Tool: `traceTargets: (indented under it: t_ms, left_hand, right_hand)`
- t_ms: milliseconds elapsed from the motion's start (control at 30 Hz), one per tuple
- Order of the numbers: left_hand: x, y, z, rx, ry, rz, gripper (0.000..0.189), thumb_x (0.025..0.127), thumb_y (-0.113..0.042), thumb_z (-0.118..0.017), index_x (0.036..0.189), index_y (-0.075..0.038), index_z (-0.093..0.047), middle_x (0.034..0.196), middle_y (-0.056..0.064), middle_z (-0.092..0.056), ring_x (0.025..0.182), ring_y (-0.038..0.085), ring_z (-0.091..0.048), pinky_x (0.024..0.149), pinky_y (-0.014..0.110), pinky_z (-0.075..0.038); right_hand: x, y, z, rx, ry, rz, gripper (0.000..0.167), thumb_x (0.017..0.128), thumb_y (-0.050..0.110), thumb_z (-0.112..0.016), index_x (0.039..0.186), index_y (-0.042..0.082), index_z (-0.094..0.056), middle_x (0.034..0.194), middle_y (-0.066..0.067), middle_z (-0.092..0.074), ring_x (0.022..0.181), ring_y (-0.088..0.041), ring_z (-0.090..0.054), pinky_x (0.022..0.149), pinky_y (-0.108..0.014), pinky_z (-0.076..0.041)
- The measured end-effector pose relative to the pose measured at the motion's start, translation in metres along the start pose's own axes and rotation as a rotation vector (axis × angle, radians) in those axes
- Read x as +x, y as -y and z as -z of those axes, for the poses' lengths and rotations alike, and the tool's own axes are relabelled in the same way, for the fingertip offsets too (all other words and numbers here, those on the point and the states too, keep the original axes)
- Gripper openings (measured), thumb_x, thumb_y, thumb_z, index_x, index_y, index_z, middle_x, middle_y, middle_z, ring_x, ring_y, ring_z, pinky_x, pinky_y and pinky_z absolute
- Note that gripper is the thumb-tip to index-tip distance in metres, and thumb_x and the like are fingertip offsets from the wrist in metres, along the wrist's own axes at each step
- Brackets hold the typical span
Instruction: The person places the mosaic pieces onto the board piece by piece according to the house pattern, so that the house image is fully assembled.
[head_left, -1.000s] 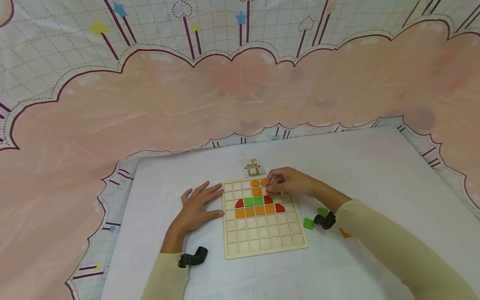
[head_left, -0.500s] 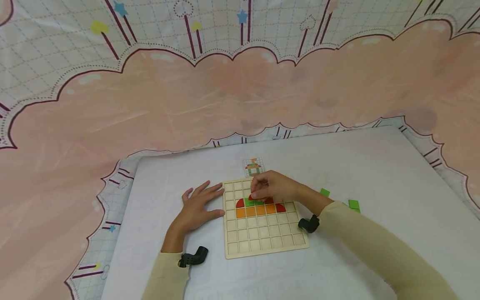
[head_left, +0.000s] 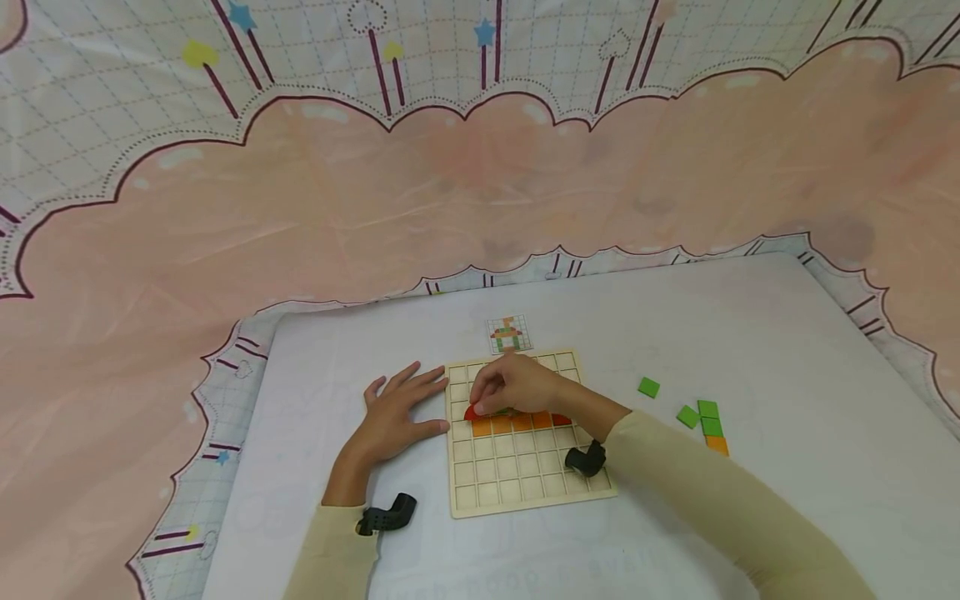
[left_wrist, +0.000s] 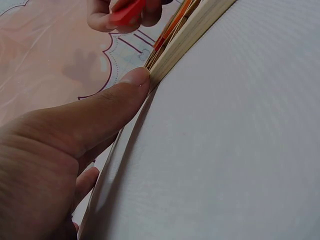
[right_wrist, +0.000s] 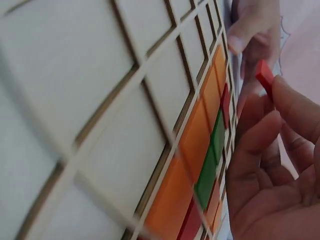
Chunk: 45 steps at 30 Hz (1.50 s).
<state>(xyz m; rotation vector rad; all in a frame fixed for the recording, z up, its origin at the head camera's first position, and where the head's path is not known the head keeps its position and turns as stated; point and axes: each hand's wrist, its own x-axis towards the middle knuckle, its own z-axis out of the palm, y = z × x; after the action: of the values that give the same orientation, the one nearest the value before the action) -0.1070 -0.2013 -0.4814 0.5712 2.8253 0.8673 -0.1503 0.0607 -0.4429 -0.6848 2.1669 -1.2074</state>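
A wooden grid board [head_left: 525,479] lies on the white table, with orange tiles [head_left: 502,426] in a row across it. Green tiles [right_wrist: 205,181] sit in the row behind, and a red piece [right_wrist: 225,100] fills a cell at their far end. My left hand [head_left: 397,417] lies spread at the board's left side, thumb and fingertips against its edge. Over the board's left part, my right hand [head_left: 521,385] pinches another red piece [right_wrist: 265,76] between thumb and fingers, raised above the cells. That hand hides some upper cells from the head view.
Behind the board lies a small pattern card [head_left: 508,334]. To the right are several loose green tiles [head_left: 648,387] and an orange tile [head_left: 717,446]. A patterned peach cloth [head_left: 450,192] spreads beyond the table sheet.
My right hand has moved left and nearer across the board with the red piece, from its upper right. The loose tiles at the right are now uncovered. My left hand stays put.
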Motion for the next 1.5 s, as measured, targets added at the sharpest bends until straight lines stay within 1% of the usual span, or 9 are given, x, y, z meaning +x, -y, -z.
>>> traceTargets:
  t_ms: [33, 133, 300, 567, 733, 833, 1000, 1267, 1500]
  left_hand:
    - [0.000, 0.000, 0.000, 0.003, -0.001, -0.001, 0.071, 0.085, -0.046, -0.081, 0.148, -0.024, -0.056, 0.161, -0.007, -0.045, 0.158, 0.028, -0.021, 0.118, 0.067, 0.000]
    - [0.000, 0.000, -0.001, 0.002, -0.004, -0.001, 0.071, 0.085, -0.046, -0.081, 0.148, -0.025, -0.056, 0.161, -0.008, -0.045, 0.158, 0.028, -0.021, 0.118, 0.067, 0.000]
    - [0.000, 0.000, -0.002, -0.004, -0.013, -0.008, 0.070, 0.085, -0.044, -0.081, 0.147, -0.024, -0.057, 0.160, -0.006, -0.046, 0.157, 0.029, -0.022, 0.118, 0.068, 0.000]
    - [-0.001, 0.000, -0.004, 0.003, -0.018, -0.006, 0.071, 0.084, -0.043, -0.081, 0.148, -0.023, -0.057, 0.160, -0.006, -0.046, 0.157, 0.029, -0.022, 0.117, 0.068, -0.001]
    - [0.000, -0.001, -0.003, 0.009, -0.029, -0.012, 0.071, 0.084, -0.043, -0.082, 0.147, -0.023, -0.057, 0.159, -0.005, -0.047, 0.157, 0.031, -0.023, 0.117, 0.069, -0.002]
    - [-0.001, 0.000, -0.003, 0.011, -0.026, -0.010, 0.071, 0.084, -0.043, -0.082, 0.147, -0.023, -0.057, 0.160, -0.006, -0.047, 0.157, 0.030, -0.023, 0.117, 0.069, -0.002]
    - [-0.001, 0.000, -0.003, 0.012, -0.015, -0.008, 0.071, 0.085, -0.045, -0.080, 0.148, -0.024, -0.056, 0.160, -0.008, -0.045, 0.157, 0.028, -0.022, 0.117, 0.068, -0.002]
    - [-0.002, 0.000, -0.003, 0.004, -0.011, -0.006, 0.070, 0.086, -0.045, -0.080, 0.148, -0.023, -0.056, 0.161, -0.007, -0.045, 0.157, 0.028, -0.021, 0.117, 0.068, -0.001]
    - [-0.001, 0.000, -0.003, -0.008, -0.013, -0.010, 0.070, 0.086, -0.045, -0.080, 0.148, -0.023, -0.056, 0.161, -0.007, -0.045, 0.157, 0.029, -0.021, 0.117, 0.068, 0.000]
  right_hand:
    - [0.001, 0.001, -0.002, 0.000, 0.000, 0.005, 0.004, 0.090, 0.017, -0.079, 0.093, 0.017, -0.077, 0.080, 0.004, -0.072, 0.074, -0.012, -0.061, 0.068, -0.026, -0.050]
    - [0.004, 0.004, -0.008, -0.025, -0.012, 0.010, 0.004, 0.089, 0.018, -0.080, 0.091, 0.016, -0.078, 0.079, 0.006, -0.072, 0.074, -0.010, -0.060, 0.069, -0.025, -0.048]
    - [0.006, 0.005, -0.017, -0.101, -0.035, -0.001, 0.005, 0.087, 0.020, -0.082, 0.087, 0.018, -0.078, 0.074, 0.008, -0.072, 0.072, -0.007, -0.060, 0.068, -0.023, -0.046]
    - [0.008, 0.005, -0.027, -0.190, -0.079, 0.004, 0.009, 0.085, 0.022, -0.084, 0.080, 0.021, -0.077, 0.070, 0.011, -0.071, 0.069, -0.003, -0.062, 0.067, -0.021, -0.047]
    - [0.007, 0.007, -0.032, -0.233, -0.098, -0.004, 0.010, 0.084, 0.023, -0.085, 0.078, 0.022, -0.077, 0.069, 0.012, -0.070, 0.069, -0.003, -0.062, 0.066, -0.022, -0.048]
    - [0.006, 0.010, -0.034, -0.257, -0.105, -0.017, 0.009, 0.084, 0.023, -0.084, 0.078, 0.023, -0.077, 0.069, 0.013, -0.069, 0.069, -0.004, -0.061, 0.066, -0.024, -0.048]
    - [0.003, 0.013, -0.035, -0.277, -0.115, -0.031, 0.009, 0.084, 0.022, -0.084, 0.078, 0.024, -0.077, 0.068, 0.014, -0.069, 0.070, -0.005, -0.061, 0.067, -0.026, -0.048]
    - [0.003, 0.013, -0.036, -0.293, -0.128, -0.040, 0.013, 0.083, 0.023, -0.085, 0.075, 0.024, -0.076, 0.066, 0.014, -0.067, 0.068, -0.005, -0.059, 0.062, -0.024, -0.046]
    - [0.003, 0.014, -0.036, -0.304, -0.136, -0.057, 0.014, 0.082, 0.024, -0.086, 0.073, 0.024, -0.076, 0.066, 0.014, -0.066, 0.069, -0.006, -0.059, 0.062, -0.025, -0.045]
